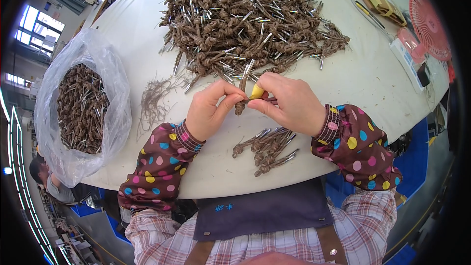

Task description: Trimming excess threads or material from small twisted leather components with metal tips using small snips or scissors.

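Note:
My left hand (212, 105) pinches a knotted brown cord (239, 107) between thumb and fingertips, its silvery metal-tipped ends pointing up and away. Close against it, my right hand (293, 102) is closed. A yellow piece (256, 92) shows at its index fingertip, and a dark reddish strip runs under the fingers; whether this is a small tool or a finger cover with a cord end, I cannot tell. Just beyond both hands rises a large pile of similar knotted cords (245, 24). Nearer me, several knotted cords (270, 149) lie in a small group.
At the left stands a clear plastic bag (117, 83) filled with knotted cords. Loose thread scraps (156, 99) lie between bag and pile. To the far right are a pink fan (430, 24), a white power strip (407, 64) and a yellow-and-brown bundle (378, 1) on the white table (343, 78).

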`<state>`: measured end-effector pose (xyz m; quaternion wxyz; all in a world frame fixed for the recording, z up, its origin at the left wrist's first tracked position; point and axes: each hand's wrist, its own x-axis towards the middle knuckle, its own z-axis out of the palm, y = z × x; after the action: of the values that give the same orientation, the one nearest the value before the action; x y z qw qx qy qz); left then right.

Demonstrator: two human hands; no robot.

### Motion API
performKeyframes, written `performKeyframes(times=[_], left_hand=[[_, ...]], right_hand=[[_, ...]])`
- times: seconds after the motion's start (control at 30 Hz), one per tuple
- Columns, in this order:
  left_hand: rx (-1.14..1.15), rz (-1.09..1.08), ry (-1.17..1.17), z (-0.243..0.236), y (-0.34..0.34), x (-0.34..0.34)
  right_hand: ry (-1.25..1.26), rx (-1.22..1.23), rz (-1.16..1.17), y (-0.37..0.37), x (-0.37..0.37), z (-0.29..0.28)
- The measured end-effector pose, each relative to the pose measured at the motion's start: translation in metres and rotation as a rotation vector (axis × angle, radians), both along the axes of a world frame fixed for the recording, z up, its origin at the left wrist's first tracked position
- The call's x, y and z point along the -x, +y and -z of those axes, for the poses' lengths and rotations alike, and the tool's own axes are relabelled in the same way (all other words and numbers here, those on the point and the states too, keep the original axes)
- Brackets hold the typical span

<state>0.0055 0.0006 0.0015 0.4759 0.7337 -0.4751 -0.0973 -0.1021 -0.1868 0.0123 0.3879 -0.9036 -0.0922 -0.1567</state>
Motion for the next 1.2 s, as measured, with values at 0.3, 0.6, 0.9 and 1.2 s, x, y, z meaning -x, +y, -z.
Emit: performKeyframes(times=[0.3,0.6,0.9,1.2], left_hand=[[0.033,-0.001,0.041,0.003,0.000,0.003],[-0.005,0.065,0.112,0.001,-0.001,0.006],[-0.118,-0.298,-0.308,-0.012,0.008,-0.025],[-0.195,0.081,0.129,-0.028,0.001,0.002]], right_hand=[[-0.011,-0.104,-0.051,0.001,-0.001,0.005],[0.085,-0.774,0.061,-0.005,-0.015,0.019],[0.137,-0.608,0.048,-0.007,-0.007,-0.007],[0.096,-0.779,0.007,-0.009,-0.013,0.006]])
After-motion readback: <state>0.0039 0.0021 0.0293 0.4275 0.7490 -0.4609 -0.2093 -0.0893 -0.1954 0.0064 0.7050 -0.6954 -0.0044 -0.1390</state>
